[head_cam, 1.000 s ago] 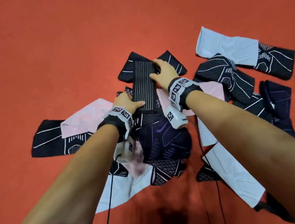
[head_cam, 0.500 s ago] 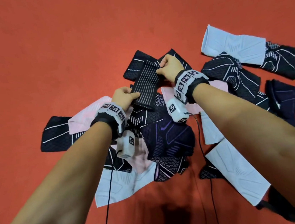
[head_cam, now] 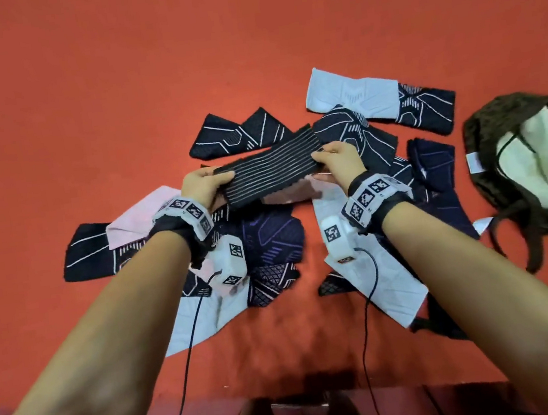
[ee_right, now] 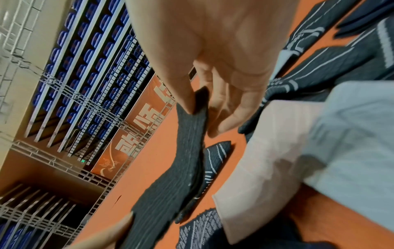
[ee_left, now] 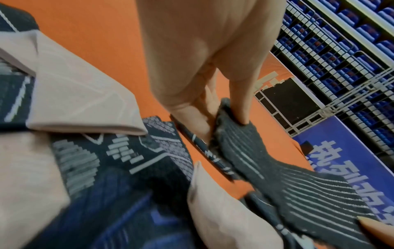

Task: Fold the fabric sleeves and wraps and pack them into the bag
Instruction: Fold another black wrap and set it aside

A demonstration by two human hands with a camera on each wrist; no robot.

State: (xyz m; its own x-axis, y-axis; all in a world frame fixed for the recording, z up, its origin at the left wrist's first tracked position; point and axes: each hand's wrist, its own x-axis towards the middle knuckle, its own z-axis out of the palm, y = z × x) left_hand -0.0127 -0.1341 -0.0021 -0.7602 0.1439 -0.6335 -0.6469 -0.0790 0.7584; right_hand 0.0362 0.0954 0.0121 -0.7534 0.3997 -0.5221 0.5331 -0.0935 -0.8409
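A dark grey wrap with thin pale stripes (head_cam: 269,170) is lifted above the pile and stretched sideways between both hands. My left hand (head_cam: 206,186) pinches its left end (ee_left: 230,121) between thumb and fingers. My right hand (head_cam: 335,158) pinches its right end (ee_right: 197,104) the same way. Below lie several sleeves on the orange floor: black patterned ones (head_cam: 239,132), a pink one (head_cam: 139,217), pale blue ones (head_cam: 351,91) and navy ones (head_cam: 270,242). The brown bag (head_cam: 515,157) with a pale lining lies open at the right.
Cables (head_cam: 187,356) run from the wrist cameras back toward me. Beyond the orange floor (head_cam: 113,89), the wrist views show metal railings (ee_left: 319,84) and blue stadium seats (ee_right: 85,67). The bag's dark straps (head_cam: 532,244) trail on the floor.
The striped wrap, which lay lengthwise on the pile under both hands, has been picked up and turned crosswise. The view shifted so the bag shows at the right.
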